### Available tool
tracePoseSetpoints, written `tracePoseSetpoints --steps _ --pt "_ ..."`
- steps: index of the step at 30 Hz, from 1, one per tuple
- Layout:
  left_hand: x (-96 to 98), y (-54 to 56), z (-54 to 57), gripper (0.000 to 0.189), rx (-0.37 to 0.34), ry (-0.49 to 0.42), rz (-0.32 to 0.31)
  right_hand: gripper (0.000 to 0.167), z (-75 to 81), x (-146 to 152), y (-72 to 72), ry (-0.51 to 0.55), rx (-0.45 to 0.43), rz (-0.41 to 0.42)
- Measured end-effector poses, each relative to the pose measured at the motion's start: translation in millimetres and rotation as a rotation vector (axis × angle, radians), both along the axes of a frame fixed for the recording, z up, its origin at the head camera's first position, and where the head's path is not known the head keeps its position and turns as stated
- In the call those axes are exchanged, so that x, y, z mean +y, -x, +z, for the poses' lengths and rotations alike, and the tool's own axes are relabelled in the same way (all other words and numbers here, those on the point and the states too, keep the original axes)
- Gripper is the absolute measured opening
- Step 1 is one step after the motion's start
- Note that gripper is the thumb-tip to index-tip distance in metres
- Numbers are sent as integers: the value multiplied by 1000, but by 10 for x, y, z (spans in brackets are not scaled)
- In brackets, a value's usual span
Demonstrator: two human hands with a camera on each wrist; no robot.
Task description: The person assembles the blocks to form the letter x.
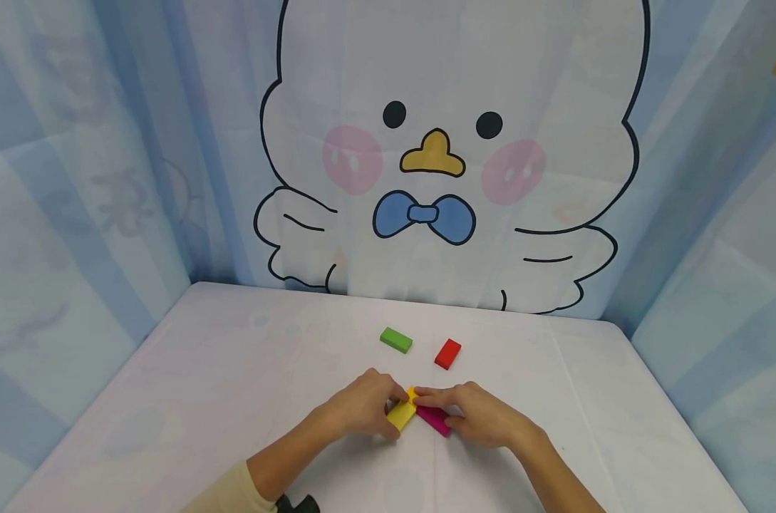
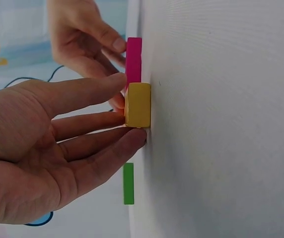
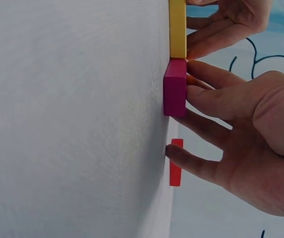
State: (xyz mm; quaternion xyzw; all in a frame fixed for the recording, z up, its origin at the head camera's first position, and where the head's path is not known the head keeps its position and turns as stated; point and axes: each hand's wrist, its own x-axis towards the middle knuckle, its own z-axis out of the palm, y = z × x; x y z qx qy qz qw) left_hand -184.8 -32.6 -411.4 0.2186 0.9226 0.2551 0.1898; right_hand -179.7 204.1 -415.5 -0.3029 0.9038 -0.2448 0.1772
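Observation:
A yellow block (image 1: 401,415) lies on the white table, pinched between the thumb and fingers of my left hand (image 1: 367,403). Its end meets a magenta block (image 1: 434,420), and the two form an angle. My right hand (image 1: 484,415) holds the magenta block, thumb on the near side and other fingers around the far part. A small yellow-orange piece (image 1: 411,392) shows at the far side of the corner, by the right fingertips; most of it is hidden. In the left wrist view the yellow block (image 2: 139,105) sits between the left thumb and fingers.
Beyond the hands, a green block (image 1: 396,340) and a red block (image 1: 448,353) lie apart on the table (image 1: 266,342). A curtain with a cartoon bird (image 1: 426,271) hangs behind the table's back edge. A dark object (image 1: 298,504) shows by the left sleeve.

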Motion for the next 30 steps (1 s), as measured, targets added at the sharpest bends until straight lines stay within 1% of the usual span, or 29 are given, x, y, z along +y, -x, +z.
tracePoseSetpoints --steps 8,18,25,30 --pt "15 -26 11 53 -11 5 27 57 6 -5 -1 -4 3 2" --pt "22 -26 -2 52 -9 9 19 58 -2 -6 -5 2 -1 -3" --pt "21 -11 -25 49 14 21 12 56 -3 -8 -2 -6 -13 -21" --pt "11 1 -15 49 7 11 10 55 13 -3 3 -4 -9 -23"
